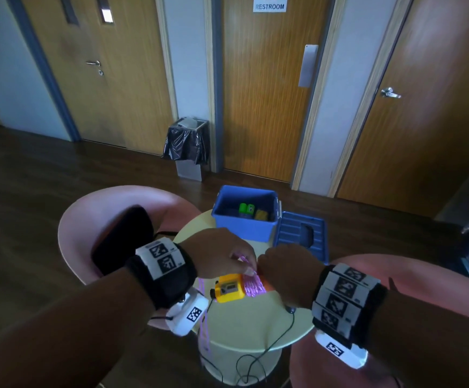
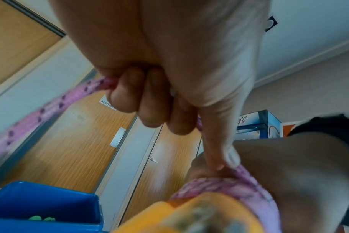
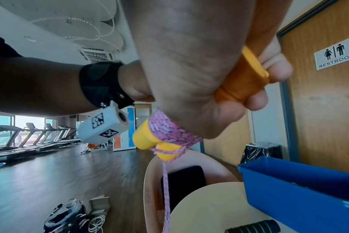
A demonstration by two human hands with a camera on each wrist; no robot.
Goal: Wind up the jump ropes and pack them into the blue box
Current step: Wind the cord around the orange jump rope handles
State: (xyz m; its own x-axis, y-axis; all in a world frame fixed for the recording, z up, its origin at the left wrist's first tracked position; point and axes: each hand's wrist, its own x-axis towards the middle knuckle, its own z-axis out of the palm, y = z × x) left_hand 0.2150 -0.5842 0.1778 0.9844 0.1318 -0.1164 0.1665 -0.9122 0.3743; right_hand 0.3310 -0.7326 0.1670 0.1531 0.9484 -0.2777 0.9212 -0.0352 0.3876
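Note:
A pink jump rope (image 1: pixel 252 285) is wound in tight turns round its yellow-orange handles (image 1: pixel 228 288) above the small round table (image 1: pixel 255 323). My right hand (image 1: pixel 286 271) grips the orange handle end (image 3: pixel 243 85), fingers curled round it. My left hand (image 1: pixel 222 256) pinches the pink rope (image 2: pixel 50 107) against the coil, its thumb pressing on the wound turns (image 2: pixel 219 184). A loose length of rope (image 3: pixel 165 197) hangs down past the table edge. The open blue box (image 1: pixel 244 219) stands at the table's far side with green and yellow handles (image 1: pixel 246 209) inside.
The blue lid (image 1: pixel 302 238) lies to the right of the box. Pink chairs stand left (image 1: pixel 93 217) and right (image 1: pixel 412 278) of the table, a black bag (image 1: pixel 121 239) on the left one. A black cable (image 1: pixel 269 351) trails off the table front. A black-and-green handle (image 3: pixel 255 227) lies on the table.

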